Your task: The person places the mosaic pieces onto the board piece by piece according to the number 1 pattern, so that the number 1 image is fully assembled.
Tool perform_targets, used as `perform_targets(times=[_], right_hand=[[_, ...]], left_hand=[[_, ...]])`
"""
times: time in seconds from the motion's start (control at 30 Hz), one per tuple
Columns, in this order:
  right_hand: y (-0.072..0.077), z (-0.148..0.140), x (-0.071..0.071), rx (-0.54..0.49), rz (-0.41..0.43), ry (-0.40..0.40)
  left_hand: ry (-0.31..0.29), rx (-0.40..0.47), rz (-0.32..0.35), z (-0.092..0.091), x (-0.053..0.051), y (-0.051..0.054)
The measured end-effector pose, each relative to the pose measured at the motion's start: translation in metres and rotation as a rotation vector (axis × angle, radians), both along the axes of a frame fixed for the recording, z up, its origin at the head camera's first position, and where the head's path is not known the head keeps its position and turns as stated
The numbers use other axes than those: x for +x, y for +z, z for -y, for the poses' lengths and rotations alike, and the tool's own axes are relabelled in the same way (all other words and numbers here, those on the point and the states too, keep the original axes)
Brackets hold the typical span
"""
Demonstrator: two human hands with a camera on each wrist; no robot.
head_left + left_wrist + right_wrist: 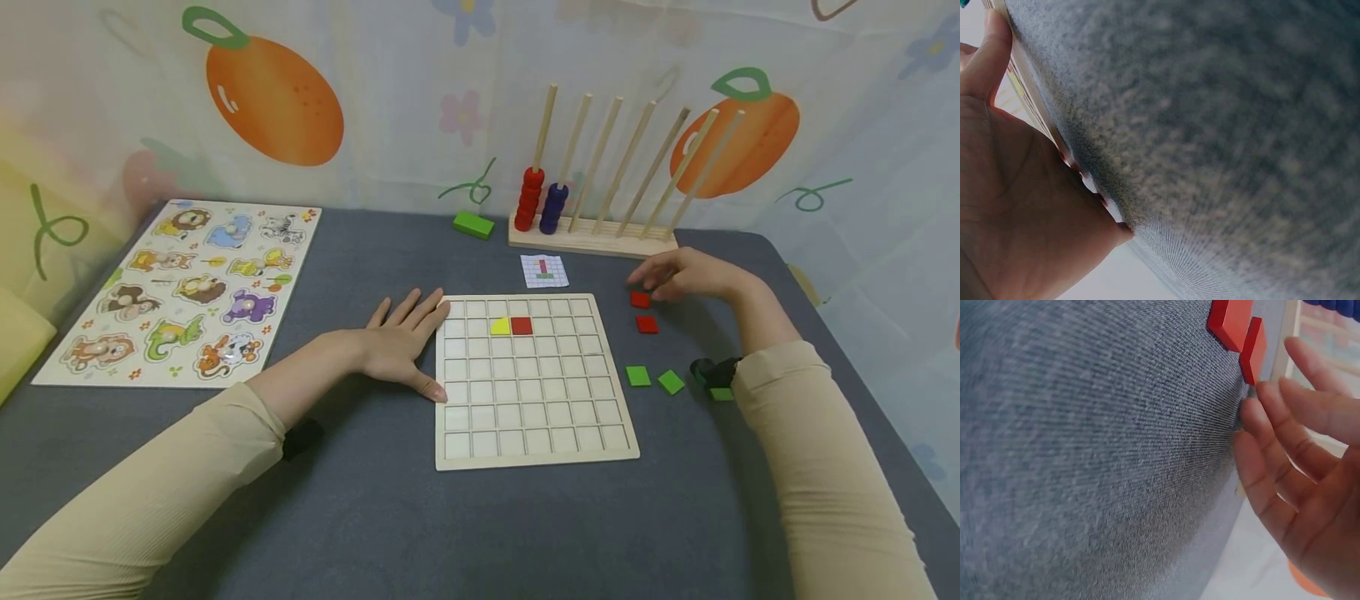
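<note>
A wooden grid board (537,463) lies flat on the grey table. In its upper part a yellow piece (499,327) sits beside a red square (521,326). My left hand (401,337) lies spread at the board's left edge, thumb and fingertips touching the frame; the left wrist view shows its palm side. To the right of the board, my right hand (686,277) hovers with loosely bent fingers by a red tile (640,300). Nothing shows between those fingers (1266,481). A second red tile (647,324) lies just nearer.
Green tiles (638,377) lie right of the board, one partly under the right wrist. Behind it are a small pattern card (544,272), a green block (473,225) and a peg stand (592,242) with red and blue beads. An animal puzzle (187,287) lies left.
</note>
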State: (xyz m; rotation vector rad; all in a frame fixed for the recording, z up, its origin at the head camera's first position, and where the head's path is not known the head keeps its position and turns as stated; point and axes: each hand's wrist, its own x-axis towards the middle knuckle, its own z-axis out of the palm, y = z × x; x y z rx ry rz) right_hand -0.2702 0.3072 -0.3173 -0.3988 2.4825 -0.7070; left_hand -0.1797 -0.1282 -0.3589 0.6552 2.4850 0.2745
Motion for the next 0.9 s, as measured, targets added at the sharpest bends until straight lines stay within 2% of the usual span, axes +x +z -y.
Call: perform_targets(times=[0.17,0.4,0.77,0.9], right_hand=[[-0.003,0.003,-0.002,0.011,0.039,0.022],[-0.008,0.007,-0.004,0.043,0.014,0.036],[-0.011,0.009,-0.003,0.006,0.000,0.043],[-0.010,0.012,-0.002,0.039,-0.025,0.031]], left_hand=[[-0.001,0.006,0.002,0.000,0.001,0.001],[-0.003,0.003,-0.003,0.000,0.001,0.000],[-0.005,0.003,-0.002,0.000,0.000,0.000],[-0.004,-0.001,-0.003,0.000,0.001,0.001]])
